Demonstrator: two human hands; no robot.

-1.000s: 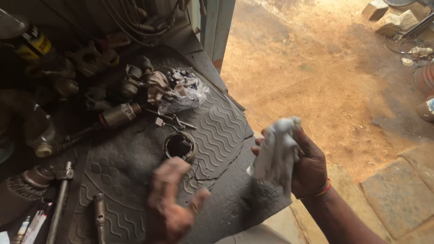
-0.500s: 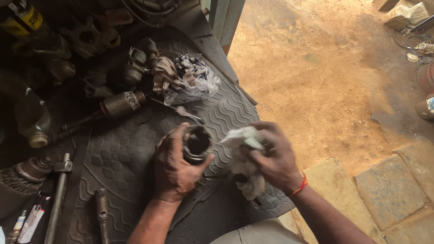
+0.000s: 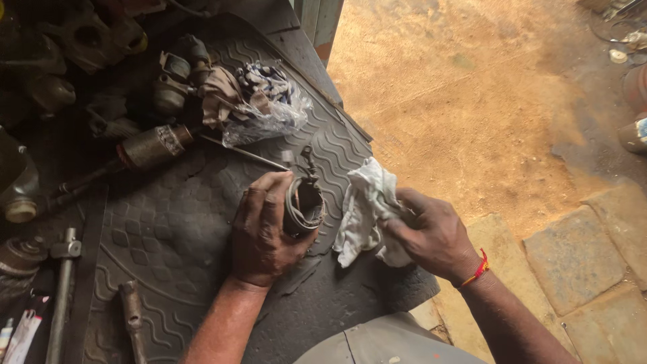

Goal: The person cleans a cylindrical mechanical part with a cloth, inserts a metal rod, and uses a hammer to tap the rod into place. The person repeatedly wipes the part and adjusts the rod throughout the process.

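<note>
My left hand (image 3: pixel 261 232) grips a short, dirty metal cylinder (image 3: pixel 304 204) with a hollow bore, held just above the black rubber mat (image 3: pixel 168 229). My right hand (image 3: pixel 431 232), with a red thread at the wrist, clutches a crumpled white rag (image 3: pixel 364 205). The rag hangs right beside the cylinder's open end. A thin metal rod (image 3: pixel 246 154) lies on the mat just beyond the cylinder.
Greasy engine parts (image 3: pixel 81 61) and a clear plastic bag (image 3: pixel 266 108) crowd the mat's far side. A rusty shaft (image 3: pixel 145 147) lies at left, a long-handled tool (image 3: pixel 62 283) and a short bar (image 3: pixel 133 320) nearer me. Sandy ground (image 3: pixel 472 101) and stone slabs (image 3: pixel 573 249) lie to the right.
My left hand went down to the mat and picked up the cylinder. My right hand brought the rag down from chest height to the cylinder's side.
</note>
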